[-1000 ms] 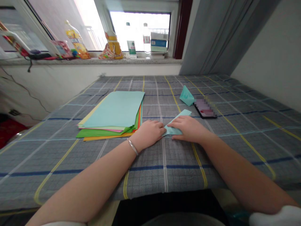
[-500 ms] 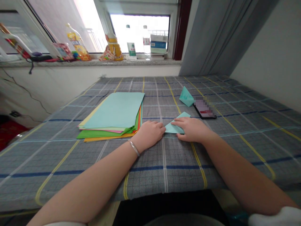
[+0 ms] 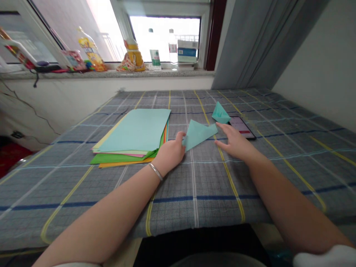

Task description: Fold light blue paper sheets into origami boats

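Pinched at its left end by my left hand (image 3: 171, 151), a folded sheet of light teal paper (image 3: 198, 134) is held up over the cloth. My left thumb and fingers close around that corner. Beside the paper's right tip is my right hand (image 3: 233, 141), its fingers apart and holding nothing. Just beyond my right fingertips sits a teal folded paper piece (image 3: 220, 113), pointed at the top, against the corner of a phone (image 3: 244, 129). A silver bangle (image 3: 156, 171) circles my left wrist.
A stack of coloured paper (image 3: 133, 131), teal on top, lies left of my left hand. Grey checked cloth (image 3: 172, 207) covers the surface. Bottles, a tube and boxes (image 3: 187, 52) line the windowsill behind. A grey curtain (image 3: 247, 40) hangs at right.
The paper in my left hand has been lifted and turned, showing a wider shape. My right hand has let go of it and opened. My left hand has shifted slightly left.
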Motion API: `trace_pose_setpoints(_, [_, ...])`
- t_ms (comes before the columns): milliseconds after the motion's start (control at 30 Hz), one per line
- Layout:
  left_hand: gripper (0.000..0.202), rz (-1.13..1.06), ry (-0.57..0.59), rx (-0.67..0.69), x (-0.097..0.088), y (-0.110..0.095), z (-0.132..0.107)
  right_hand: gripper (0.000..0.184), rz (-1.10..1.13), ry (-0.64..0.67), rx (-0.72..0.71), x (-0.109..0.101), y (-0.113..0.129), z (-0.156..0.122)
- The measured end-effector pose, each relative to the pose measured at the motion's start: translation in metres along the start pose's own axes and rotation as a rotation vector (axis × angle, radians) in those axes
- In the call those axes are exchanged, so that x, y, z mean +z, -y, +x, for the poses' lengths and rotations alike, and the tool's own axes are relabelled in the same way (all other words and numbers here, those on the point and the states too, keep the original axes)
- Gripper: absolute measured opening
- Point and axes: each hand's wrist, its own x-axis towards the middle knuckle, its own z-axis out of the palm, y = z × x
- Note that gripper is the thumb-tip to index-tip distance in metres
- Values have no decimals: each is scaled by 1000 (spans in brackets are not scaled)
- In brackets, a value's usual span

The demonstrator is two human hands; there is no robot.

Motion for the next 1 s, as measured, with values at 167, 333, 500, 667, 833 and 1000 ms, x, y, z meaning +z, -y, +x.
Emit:
trace_pose_setpoints(167, [38,-152,37,-5,6,9,5,61,70,149,29,17,8,1])
trace_pose_setpoints(333, [41,-379,56,-48,11,11,8,64,49,235,64,33,24,3])
trace_pose_setpoints(500, [63,-506,48,-39,14,6,7,60,-14,189,161,42,34,3])
trace_pose_setpoints(667, [56,-429,76,-7,19,3,7,67,-79,201,222,42,41,2])
trace_pose_setpoints(833, [47,-476,132,41,19,1,9,57,91,198,195,44,41,8])
trace_pose_setpoints(1000, [37,-505,135,156,14,-6,8,44,374,170,173,45,41,13])
